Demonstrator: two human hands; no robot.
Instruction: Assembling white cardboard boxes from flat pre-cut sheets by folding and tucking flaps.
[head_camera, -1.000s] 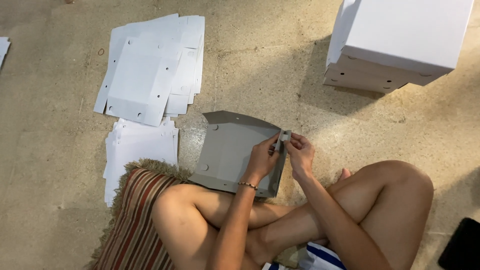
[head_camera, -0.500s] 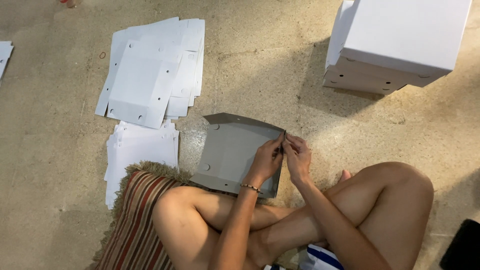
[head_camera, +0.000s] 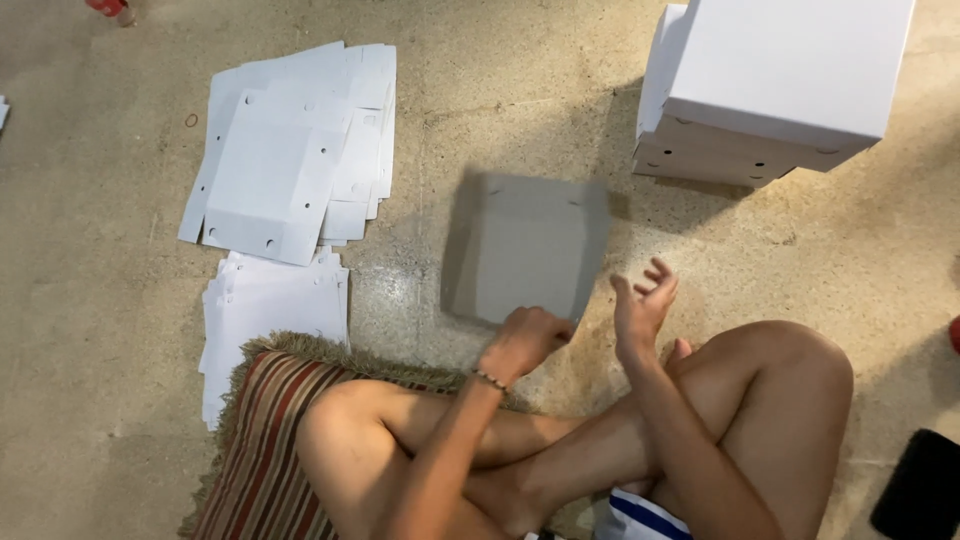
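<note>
Half a second ago both our hands pinched the right edge of the grey cardboard sheet, which was bent upward. Now the sheet looks flatter and blurred with motion, and it has swung further away from our knees, over the floor. Our left hand is closed into a fist at the near right corner of the sheet; it seems to grip that corner, though the blur hides the exact contact. Our right hand has let go: it is open, fingers spread and curled a little, in the air just beside the sheet's right edge and not touching it.

We count one grey sheet in hand. On the floor to the left there are two piles of flat white cut blanks: the far pile, fanned out, and the near pile, partly hidden under the striped cushion. How many blanks each pile holds we cannot tell. At top right stands one stack of folded white boxes; we see at least two.

The sheet's far right corner lies near the box stack, apart from it. Between the sheet and the white piles there is a bare strip of floor, and more open floor beyond the sheet's far edge. A dark object sits at the lower right edge.
</note>
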